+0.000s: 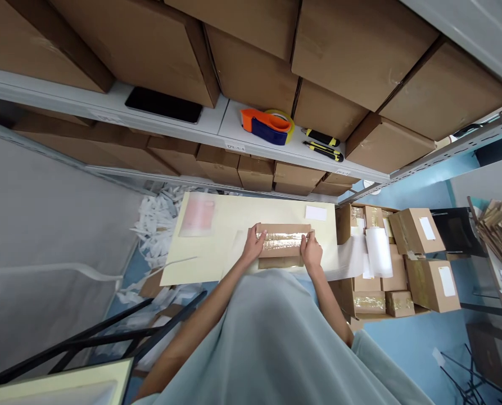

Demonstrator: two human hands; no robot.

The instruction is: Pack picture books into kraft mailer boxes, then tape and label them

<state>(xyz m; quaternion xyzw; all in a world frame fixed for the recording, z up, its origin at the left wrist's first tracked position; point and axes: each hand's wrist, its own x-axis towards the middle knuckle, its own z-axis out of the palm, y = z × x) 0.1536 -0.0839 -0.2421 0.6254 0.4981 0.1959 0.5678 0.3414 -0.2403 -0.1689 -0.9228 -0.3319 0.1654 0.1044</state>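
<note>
A cardboard box [284, 248] with shiny clear tape along its top is held over the pale yellow table [217, 256]. My left hand [254, 246] grips its left end, and my right hand [312, 250] is closed on the right end. Clear plastic wrap [349, 259] lies by my right wrist and runs to a roll [379, 252] on the right. Toward the table's left lies a pinkish flat item [197, 215] under a translucent sheet. A white label [316, 212] rests near the far right corner.
Above the table, a shelf [221, 121] carries large boxes, a phone [164, 104], an orange and blue tape dispenser [265, 126] and box cutters [323, 145]. At right stands a big carton of taped boxes [418, 230]. White scraps [153, 225] pile up at left.
</note>
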